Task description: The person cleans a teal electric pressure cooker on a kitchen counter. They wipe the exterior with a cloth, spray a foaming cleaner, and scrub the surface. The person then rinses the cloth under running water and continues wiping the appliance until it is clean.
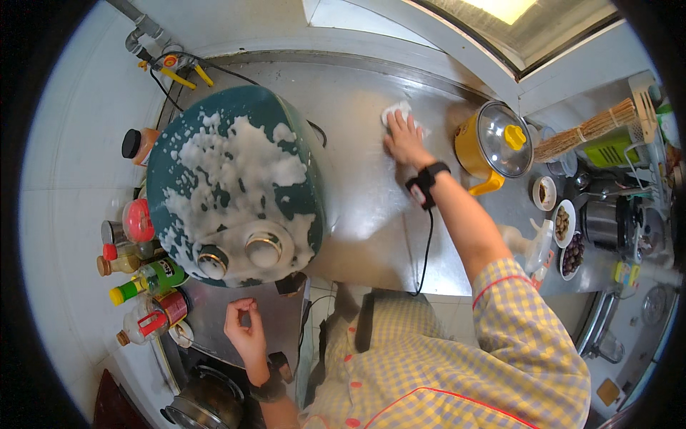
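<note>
My right hand (pixel 405 140) lies flat with fingers spread over a crumpled white cloth (pixel 403 109), pressing it on the stainless steel counter (pixel 364 214). To its left stands a large dark green kitchen appliance (pixel 316 177) with two gold-rimmed knobs (pixel 263 250). White foam (pixel 230 166) covers much of its surface. My left hand (pixel 245 324) hovers below the appliance's front, its fingers curled to the thumb in a loop. Nothing shows in it. A yellow pot with a glass lid (pixel 471 142) stands right of the cloth.
Bottles (pixel 166 276) and jars line the left wall, below a yellow-handled pipe valve (pixel 179 78). A metal pot (pixel 206 399) sits at lower left. On the right are a spray bottle (pixel 538 246), small bowls (pixel 563 222), a straw brush (pixel 589 131) and an electric cooker (pixel 603 222).
</note>
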Available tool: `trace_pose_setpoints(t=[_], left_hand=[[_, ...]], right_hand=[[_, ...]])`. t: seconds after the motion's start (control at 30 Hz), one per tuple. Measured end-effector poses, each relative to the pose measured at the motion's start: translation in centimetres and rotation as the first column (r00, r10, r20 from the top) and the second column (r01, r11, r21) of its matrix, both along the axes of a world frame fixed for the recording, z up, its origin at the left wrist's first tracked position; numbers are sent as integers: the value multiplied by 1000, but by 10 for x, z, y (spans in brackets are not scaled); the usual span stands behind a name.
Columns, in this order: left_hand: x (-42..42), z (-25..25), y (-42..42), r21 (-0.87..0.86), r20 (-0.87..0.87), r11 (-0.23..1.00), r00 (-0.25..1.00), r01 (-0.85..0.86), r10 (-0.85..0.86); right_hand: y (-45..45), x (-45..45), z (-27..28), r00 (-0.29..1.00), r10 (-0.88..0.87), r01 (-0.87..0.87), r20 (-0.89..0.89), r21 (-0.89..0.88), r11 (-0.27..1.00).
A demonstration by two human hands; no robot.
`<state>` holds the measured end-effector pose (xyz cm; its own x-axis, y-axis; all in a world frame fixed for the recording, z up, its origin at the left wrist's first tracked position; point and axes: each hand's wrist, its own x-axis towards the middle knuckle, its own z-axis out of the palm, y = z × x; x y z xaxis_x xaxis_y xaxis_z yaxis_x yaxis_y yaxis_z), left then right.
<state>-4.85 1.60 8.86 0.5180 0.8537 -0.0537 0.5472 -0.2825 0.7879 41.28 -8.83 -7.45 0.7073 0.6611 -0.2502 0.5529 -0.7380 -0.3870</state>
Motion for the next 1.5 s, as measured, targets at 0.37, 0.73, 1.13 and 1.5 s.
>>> trace_pose_setpoints(t=[0.37,0.73,1.13,1.5], left_hand=[[4,2,-1,13,35,1000,999,-9,8],[-2,8,5,56,18,998,999,-27,26],[-7,15,1,69,-18,996,999,48,-47],[-20,13,-8,100,5,995,1000,30,-31]], right_hand=[[-2,-36,10,834,543,-522,94,-180,834],[-43,-50,-7,960,90,-77,266,-57,995],[-20,-109,18,690,711,-724,135,127,678],[11,-104,1,759,640,-651,120,119,750]])
